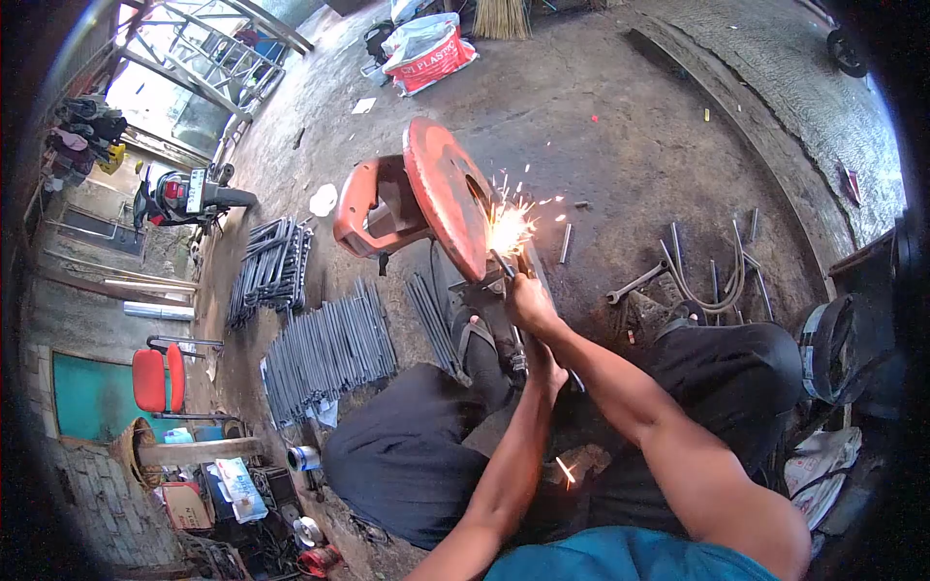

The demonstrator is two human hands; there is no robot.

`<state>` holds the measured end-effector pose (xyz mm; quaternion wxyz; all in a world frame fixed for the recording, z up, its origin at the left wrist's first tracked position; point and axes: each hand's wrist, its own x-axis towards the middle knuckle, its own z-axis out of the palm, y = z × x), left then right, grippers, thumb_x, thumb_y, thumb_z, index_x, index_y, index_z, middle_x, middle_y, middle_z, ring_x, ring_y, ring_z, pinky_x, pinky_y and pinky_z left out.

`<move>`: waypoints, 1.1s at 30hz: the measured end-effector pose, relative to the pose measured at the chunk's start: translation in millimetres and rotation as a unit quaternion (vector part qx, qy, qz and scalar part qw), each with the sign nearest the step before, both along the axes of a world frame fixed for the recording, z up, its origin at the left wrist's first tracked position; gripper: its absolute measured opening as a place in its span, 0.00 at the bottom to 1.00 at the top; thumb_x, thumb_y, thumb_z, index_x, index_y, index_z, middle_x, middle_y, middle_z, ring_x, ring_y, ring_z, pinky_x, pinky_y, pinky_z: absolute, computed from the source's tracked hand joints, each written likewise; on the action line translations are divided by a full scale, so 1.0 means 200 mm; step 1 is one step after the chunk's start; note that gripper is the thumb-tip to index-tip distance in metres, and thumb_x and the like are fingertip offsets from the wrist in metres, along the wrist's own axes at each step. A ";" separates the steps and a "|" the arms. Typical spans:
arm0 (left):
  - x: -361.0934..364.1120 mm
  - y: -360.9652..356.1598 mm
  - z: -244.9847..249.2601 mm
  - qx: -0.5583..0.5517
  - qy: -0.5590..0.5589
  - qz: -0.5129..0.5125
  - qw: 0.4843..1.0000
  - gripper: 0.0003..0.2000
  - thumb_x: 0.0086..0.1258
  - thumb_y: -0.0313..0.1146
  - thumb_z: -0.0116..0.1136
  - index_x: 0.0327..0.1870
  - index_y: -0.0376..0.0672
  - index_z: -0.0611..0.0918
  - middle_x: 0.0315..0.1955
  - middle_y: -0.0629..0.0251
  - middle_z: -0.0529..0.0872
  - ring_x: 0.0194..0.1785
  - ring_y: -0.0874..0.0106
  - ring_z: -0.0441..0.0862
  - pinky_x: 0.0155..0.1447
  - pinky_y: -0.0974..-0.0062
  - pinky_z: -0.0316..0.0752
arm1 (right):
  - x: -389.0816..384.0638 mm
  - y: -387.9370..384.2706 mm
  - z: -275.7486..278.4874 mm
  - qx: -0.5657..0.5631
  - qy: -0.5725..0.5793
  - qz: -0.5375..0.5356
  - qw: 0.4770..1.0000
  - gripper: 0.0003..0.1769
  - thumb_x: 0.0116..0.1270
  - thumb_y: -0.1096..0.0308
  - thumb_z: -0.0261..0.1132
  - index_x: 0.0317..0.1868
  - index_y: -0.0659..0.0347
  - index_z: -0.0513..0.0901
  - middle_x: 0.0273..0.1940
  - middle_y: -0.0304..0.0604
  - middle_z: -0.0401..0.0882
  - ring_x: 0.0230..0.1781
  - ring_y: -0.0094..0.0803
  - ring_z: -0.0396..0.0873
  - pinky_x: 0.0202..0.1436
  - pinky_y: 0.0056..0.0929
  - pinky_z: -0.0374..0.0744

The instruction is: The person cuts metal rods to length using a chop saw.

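Observation:
A chop saw with a round red blade guard [441, 189] and a red handle [358, 208] stands before me on the floor. Bright sparks [509, 228] spray at the right edge of the guard. My right hand [530, 303] is closed round a thin dark metal rod [500, 261], whose tip meets the sparks. Lower down, my left hand [550, 370] is closed around the rod's near part, its fingers mostly hidden. The rod's near end pokes out just past that hand. My feet are on either side of the saw.
Cut metal rods [329, 349] lie in a wide row to the left, with a smaller bunch [431, 315] beside the saw. Further left are stacked metal frames [271, 261]. A wrench [637, 282] and bent tubes [712, 302] lie right. A red-and-white bag [429, 56] stands behind.

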<state>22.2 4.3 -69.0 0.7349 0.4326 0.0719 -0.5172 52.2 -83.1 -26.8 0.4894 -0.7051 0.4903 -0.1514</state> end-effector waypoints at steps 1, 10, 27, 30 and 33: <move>0.00 0.00 0.00 -0.003 -0.001 0.024 1.000 0.25 0.71 0.60 0.39 0.56 0.51 0.70 0.44 0.71 0.77 0.47 0.73 0.77 0.48 0.68 0.74 | 0.01 0.00 -0.03 0.005 -0.011 0.001 1.000 0.19 0.67 0.60 0.52 0.34 0.72 0.78 0.31 0.69 0.78 0.39 0.63 0.78 0.43 0.54 0.74; 0.00 0.00 -0.11 0.209 -0.070 0.024 0.975 0.18 0.74 0.51 0.38 0.27 0.51 0.70 0.14 0.74 0.70 0.14 0.76 0.68 0.16 0.76 0.60 | 0.05 -0.03 -0.12 0.116 -0.149 0.004 0.982 0.25 0.71 0.54 0.50 0.34 0.71 0.79 0.28 0.62 0.79 0.33 0.52 0.80 0.38 0.45 0.74; -0.03 0.02 0.11 0.076 -0.003 -0.017 0.997 0.21 0.73 0.49 0.42 0.62 0.49 0.67 0.55 0.70 0.73 0.56 0.71 0.72 0.58 0.69 0.69 | -0.02 0.00 0.04 0.015 0.034 0.016 0.999 0.13 0.62 0.68 0.52 0.35 0.73 0.77 0.36 0.71 0.77 0.43 0.63 0.77 0.47 0.54 0.75; -0.01 0.03 0.05 0.059 0.034 -0.001 0.998 0.21 0.73 0.50 0.42 0.61 0.49 0.68 0.50 0.71 0.75 0.51 0.74 0.75 0.53 0.71 0.71 | -0.02 -0.01 0.07 0.031 0.026 0.014 0.999 0.12 0.58 0.71 0.52 0.36 0.72 0.77 0.37 0.71 0.77 0.43 0.65 0.77 0.47 0.54 0.75; -0.01 0.01 0.01 -0.043 -0.080 0.009 0.996 0.20 0.73 0.52 0.42 0.58 0.50 0.69 0.41 0.75 0.76 0.40 0.79 0.76 0.39 0.76 0.73 | -0.01 0.00 0.05 0.020 0.014 0.012 1.000 0.13 0.62 0.68 0.53 0.36 0.72 0.77 0.36 0.71 0.77 0.43 0.64 0.77 0.47 0.54 0.74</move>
